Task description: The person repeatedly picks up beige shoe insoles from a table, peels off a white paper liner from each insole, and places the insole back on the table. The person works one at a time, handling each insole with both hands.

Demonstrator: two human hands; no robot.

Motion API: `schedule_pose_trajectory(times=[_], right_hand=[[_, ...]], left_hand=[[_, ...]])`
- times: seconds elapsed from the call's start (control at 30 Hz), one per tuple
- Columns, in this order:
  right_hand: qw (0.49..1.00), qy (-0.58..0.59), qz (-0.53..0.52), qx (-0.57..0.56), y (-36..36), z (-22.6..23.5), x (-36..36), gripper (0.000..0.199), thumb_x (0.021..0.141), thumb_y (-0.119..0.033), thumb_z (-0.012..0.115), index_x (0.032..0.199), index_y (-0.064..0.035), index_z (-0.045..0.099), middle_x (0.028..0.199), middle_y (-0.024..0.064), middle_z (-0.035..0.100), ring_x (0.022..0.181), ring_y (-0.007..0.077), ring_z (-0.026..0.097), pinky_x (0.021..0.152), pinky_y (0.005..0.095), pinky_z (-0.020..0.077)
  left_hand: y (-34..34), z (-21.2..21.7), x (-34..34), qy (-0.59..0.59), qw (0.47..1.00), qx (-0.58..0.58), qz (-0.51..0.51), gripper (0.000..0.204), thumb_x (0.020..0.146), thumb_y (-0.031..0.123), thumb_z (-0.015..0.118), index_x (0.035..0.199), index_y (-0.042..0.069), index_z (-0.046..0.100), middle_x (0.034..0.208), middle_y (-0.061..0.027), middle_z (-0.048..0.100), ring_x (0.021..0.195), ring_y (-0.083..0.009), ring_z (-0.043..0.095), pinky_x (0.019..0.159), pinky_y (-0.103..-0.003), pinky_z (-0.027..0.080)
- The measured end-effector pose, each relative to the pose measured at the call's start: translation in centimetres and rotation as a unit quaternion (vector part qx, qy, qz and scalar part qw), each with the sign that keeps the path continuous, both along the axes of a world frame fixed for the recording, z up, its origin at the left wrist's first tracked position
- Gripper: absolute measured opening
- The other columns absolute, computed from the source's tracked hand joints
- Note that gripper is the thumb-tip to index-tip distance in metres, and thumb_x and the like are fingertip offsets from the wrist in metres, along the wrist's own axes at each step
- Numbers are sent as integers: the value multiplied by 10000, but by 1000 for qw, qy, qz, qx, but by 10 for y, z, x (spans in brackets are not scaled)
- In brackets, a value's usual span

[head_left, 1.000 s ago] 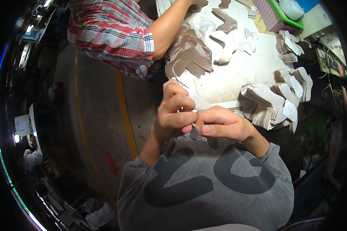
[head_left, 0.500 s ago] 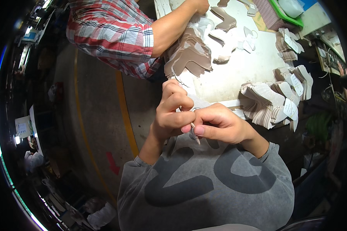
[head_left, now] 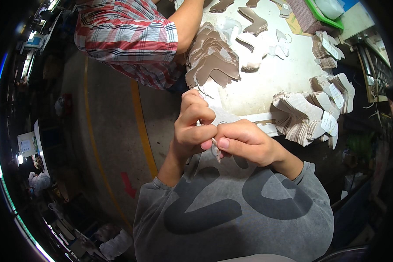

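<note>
Sliver of thin, pale, layered-looking material pokes down between two bare hands, over the grey shirtfront; the right hand clamps it, thumb laid flat across, wrist angling in; the left hand curls steeply, knuckles up, thumb and bent forefinger shut on it too; ahead, smooth brown curved cutouts sit heaped; rightward, pale boot-shaped stacks show ridged edges.

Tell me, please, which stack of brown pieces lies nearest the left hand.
It is the large fanned stack at the left edge of the table, just beyond the left hand; the smaller brown stacks lie farther away.
</note>
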State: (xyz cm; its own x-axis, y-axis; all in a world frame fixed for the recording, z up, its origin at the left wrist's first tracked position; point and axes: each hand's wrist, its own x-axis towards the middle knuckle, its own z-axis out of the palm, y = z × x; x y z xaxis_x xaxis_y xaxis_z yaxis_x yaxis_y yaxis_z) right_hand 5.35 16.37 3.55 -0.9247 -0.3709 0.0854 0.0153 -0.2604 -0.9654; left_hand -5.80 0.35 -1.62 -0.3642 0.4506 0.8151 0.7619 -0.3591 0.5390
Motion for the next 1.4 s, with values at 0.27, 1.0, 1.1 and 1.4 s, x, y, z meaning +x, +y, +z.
schedule_pose_trajectory(times=[0.27, 1.0, 1.1, 1.4], right_hand=[[999, -27, -26, -8, -4, -7, 0, 300, 1117, -241, 501, 994, -10, 648, 798, 25, 582, 733, 106, 535, 663, 275, 433], [851, 266, -351, 285, -23, -45, -15, 285, 979, -143, 684, 717, -78, 593, 569, 89, 536, 480, 279, 565, 479, 388, 446], [833, 219, -371, 346, -17, -49, -19, 318, 974, -152, 688, 691, -79, 563, 546, 84, 522, 465, 277, 556, 461, 394, 431], [830, 299, -347, 317, -18, -47, -21, 329, 964, -164, 687, 680, -89, 539, 521, 82, 493, 451, 275, 538, 450, 397, 415]], left_hand=[[1, 0, -2, 9, 1000, 0, 13, 420, 1043, 503, 553, 866, 124, 593, 872, -21, 537, 793, -223, 465, 778, -443, 403], [-5, 10, 10, -67, 978, -152, 124, 328, 985, 279, 676, 736, 77, 604, 686, -21, 563, 726, -258, 524, 769, -397, 369], [-5, 5, 11, -43, 979, -142, 141, 333, 984, 266, 673, 723, 75, 593, 678, -32, 551, 723, -263, 524, 774, -399, 366], [2, 1, 12, -59, 962, -190, 185, 346, 991, 243, 663, 704, 85, 554, 667, -31, 532, 724, -254, 520, 822, -415, 352]])
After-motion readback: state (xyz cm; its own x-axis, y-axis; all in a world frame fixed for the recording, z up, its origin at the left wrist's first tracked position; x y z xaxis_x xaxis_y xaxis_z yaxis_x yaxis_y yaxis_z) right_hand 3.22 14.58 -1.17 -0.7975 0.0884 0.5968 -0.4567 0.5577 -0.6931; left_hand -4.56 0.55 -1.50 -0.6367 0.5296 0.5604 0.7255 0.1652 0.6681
